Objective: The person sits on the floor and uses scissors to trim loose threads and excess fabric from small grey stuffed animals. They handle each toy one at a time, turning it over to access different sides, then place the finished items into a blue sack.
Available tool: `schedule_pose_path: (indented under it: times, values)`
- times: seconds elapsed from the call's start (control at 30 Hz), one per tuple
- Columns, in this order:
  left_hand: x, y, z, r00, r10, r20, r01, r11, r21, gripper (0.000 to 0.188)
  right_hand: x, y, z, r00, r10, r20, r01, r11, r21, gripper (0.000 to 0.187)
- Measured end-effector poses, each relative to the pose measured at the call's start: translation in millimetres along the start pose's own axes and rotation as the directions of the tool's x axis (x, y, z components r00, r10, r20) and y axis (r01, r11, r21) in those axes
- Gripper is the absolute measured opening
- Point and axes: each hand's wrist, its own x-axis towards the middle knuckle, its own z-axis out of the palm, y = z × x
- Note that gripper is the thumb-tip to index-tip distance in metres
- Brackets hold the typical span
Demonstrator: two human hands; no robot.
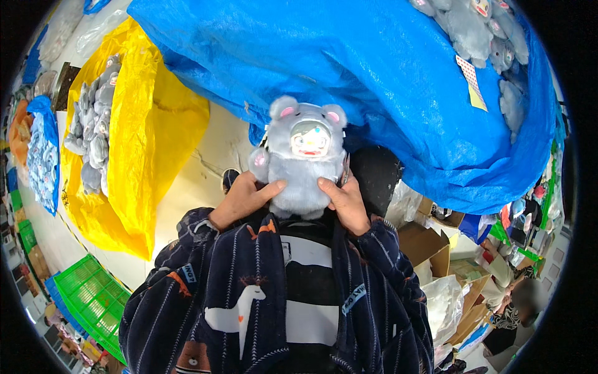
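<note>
A grey plush toy (305, 181) with round pink-lined ears and a doll-like face set in its hood is held upright in front of my body. My left hand (246, 201) grips its lower side, thumb pressed on the front of the belly. On the other side, my right hand (347, 201) pinches the lower body the same way. A slim metal tool like thread snips (346, 169) sticks up from my right hand beside the toy. Most of my fingers are hidden behind the plush.
A large blue tarp bag (349, 56) spreads ahead, with grey plush toys (470, 31) at its far right. To the left, a yellow sack (140, 143) holds more of them. A green crate (93, 299) lies lower left. Cardboard boxes (427, 246) and another person (498, 283) are at right.
</note>
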Motion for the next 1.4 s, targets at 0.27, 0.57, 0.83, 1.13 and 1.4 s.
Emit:
schedule_pose_path:
  times: [0.27,0.57,0.83,1.13,1.4]
  values:
    - [6.7,-4.7,2.0,0.999,-0.012,-0.049,-0.005,0.947,-0.320,0.034,6.9,12.1,3.8,0.957,-0.287,-0.046,0.287,0.958,0.001,0.054]
    - [11.4,-13.0,1.2,0.978,-0.166,-0.122,0.053,0.776,-0.628,0.026,7.6,11.7,7.0,0.955,-0.295,-0.019,0.289,0.945,-0.153,0.055]
    - [14.9,-8.7,12.1,0.940,-0.272,-0.205,-0.012,0.574,-0.819,0.027,2.3,9.2,13.2,0.937,-0.349,-0.011,0.320,0.871,-0.373,0.053]
    - [33.7,-37.1,-38.6,0.831,0.245,0.499,0.435,0.273,-0.858,0.031,11.6,18.1,13.3,0.910,-0.404,-0.088,0.377,0.898,-0.226,0.047]
    - [4.6,-1.7,0.5,0.995,-0.097,-0.026,0.078,0.912,-0.403,0.045,16.5,23.3,12.7,0.886,-0.450,-0.115,0.415,0.878,-0.237,0.046]
